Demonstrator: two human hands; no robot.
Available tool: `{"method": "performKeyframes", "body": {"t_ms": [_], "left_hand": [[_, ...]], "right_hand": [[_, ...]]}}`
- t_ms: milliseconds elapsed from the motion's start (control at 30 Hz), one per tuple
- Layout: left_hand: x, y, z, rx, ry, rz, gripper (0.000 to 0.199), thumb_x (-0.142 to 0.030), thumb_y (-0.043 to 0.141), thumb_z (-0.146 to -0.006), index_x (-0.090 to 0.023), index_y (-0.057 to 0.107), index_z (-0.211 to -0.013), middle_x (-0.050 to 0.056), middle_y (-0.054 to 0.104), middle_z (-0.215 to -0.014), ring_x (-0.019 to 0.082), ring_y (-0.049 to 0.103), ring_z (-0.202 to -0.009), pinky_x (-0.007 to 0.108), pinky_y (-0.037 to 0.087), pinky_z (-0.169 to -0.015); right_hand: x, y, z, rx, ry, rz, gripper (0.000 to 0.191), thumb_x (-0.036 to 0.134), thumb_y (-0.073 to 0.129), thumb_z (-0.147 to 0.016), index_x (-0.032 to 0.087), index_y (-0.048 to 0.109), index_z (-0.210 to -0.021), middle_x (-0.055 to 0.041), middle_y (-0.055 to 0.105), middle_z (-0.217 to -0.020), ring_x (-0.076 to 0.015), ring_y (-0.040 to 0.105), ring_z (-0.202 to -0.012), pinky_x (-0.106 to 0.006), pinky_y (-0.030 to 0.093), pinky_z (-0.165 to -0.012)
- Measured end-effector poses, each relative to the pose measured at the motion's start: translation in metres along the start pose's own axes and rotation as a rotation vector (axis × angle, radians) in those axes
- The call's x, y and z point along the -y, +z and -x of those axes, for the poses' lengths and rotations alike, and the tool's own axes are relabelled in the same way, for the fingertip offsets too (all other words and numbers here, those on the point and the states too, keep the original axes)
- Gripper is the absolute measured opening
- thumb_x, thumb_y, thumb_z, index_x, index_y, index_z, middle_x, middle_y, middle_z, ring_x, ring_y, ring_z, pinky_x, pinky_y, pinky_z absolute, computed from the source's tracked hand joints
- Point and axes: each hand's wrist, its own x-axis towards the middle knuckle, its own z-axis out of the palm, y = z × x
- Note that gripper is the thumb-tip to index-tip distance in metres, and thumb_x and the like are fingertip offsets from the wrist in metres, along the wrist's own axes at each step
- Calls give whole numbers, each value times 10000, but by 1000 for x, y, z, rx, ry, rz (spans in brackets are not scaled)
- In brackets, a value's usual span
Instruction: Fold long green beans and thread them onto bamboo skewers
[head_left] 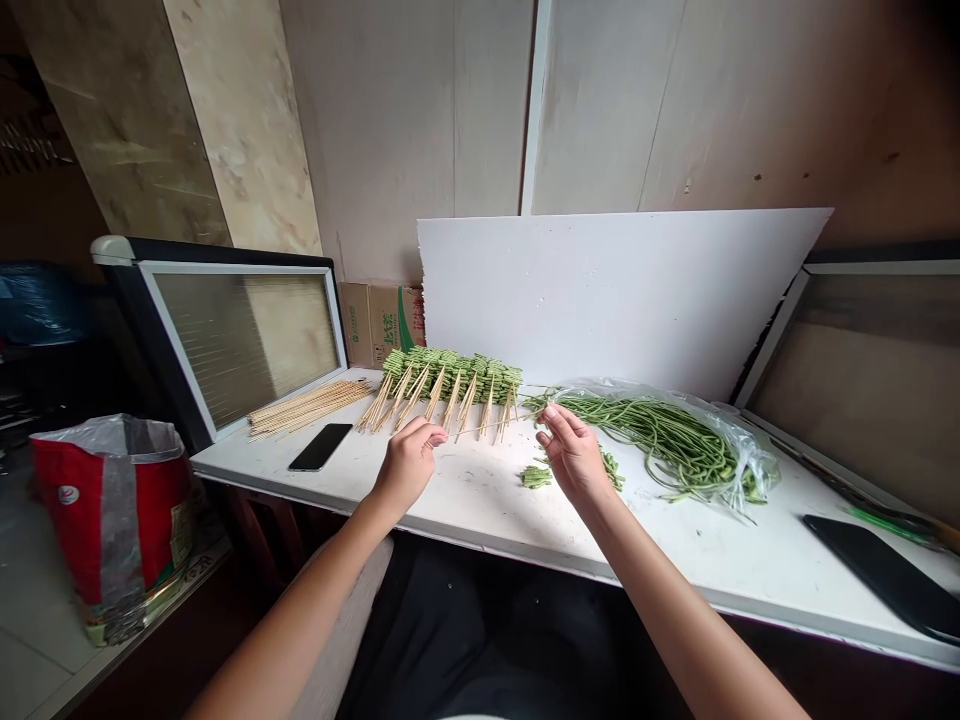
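A thin bamboo skewer (495, 427) spans the space between my two hands, above the white table. My left hand (409, 462) is closed with its fingertips pinched on the skewer's left end. At the other end, my right hand (574, 452) pinches with thumb and fingers; whether a bit of bean is also between them is too small to tell. Cut green bean pieces (536, 477) lie under and beside my right hand, partly hidden by it. Behind the hands, skewered green beans (454, 375) are stacked in a row with their sticks pointing toward me.
Bare bamboo skewers (307, 408) lie at the table's left, near a phone (321, 447). Long green beans (675, 435) rest on a clear plastic bag at right. A black phone-like object (885, 572) lies at the right edge. A white board (615, 300) stands behind; a red bag (112, 520) is at left.
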Motion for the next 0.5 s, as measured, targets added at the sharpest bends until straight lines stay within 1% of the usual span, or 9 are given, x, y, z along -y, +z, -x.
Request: {"method": "performKeyframes", "body": {"t_ms": [133, 233, 400, 500], "left_hand": [[3, -1, 0, 23, -26, 24, 441, 141, 404, -754, -166, 692, -882, 36, 675, -848, 160, 690, -790, 261, 577, -743], [5, 0, 1, 42, -44, 37, 478, 161, 382, -712, -161, 696, -873, 34, 683, -848, 155, 686, -771, 254, 575, -728], [9, 2, 3, 74, -81, 59, 480, 163, 382, -688, -160, 699, -848, 27, 692, -829, 139, 656, -707, 237, 550, -681], [8, 4, 2, 76, -99, 97, 412, 133, 411, -758, -159, 696, -817, 25, 696, -806, 131, 647, -673, 230, 534, -652]], "right_hand": [[-1, 1, 0, 15, -4, 0, 300, 409, 929, -673, 231, 790, -869, -18, 642, -858, -123, 511, -684, -268, 432, -576], [-1, 2, 1, 23, -10, 14, 303, 406, 930, -675, 228, 797, -882, -12, 641, -841, -104, 479, -632, -278, 430, -581], [1, 7, 6, 31, -28, 48, 328, 438, 935, -655, 225, 788, -858, -17, 651, -838, -107, 470, -621, -294, 430, -583], [4, 8, 7, 56, -61, 102, 339, 463, 918, -673, 224, 787, -875, -21, 661, -844, -112, 472, -615, -305, 442, -594]]}}
